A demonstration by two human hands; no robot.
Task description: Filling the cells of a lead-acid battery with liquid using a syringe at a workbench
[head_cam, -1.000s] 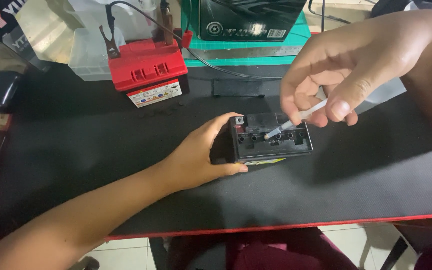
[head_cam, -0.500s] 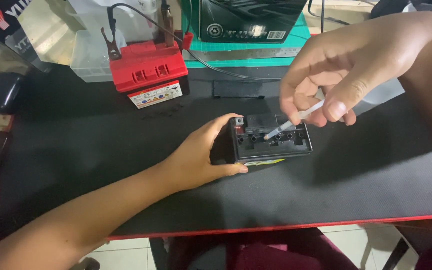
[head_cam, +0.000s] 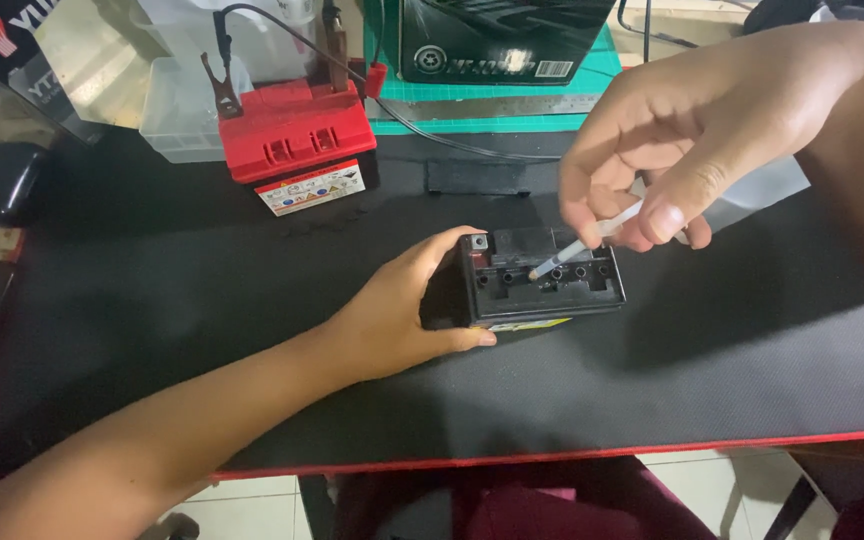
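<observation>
On the black table [head_cam: 202,300], little had changed since a second before. Our left hand [head_cam: 402,315] stayed clamped around the small black battery [head_cam: 542,280]; our right hand [head_cam: 672,150] pinched a thin white stick [head_cam: 587,243], tip touching its top.

This looks like a small home workshop for battery work. A table [head_cam: 152,330] with a black mat carries a red battery [head_cam: 297,135] wired with clamp leads [head_cam: 224,85], a green cutting mat [head_cam: 482,118], a dark carton [head_cam: 502,40] and a tiled floor [head_cam: 252,495] below.
</observation>
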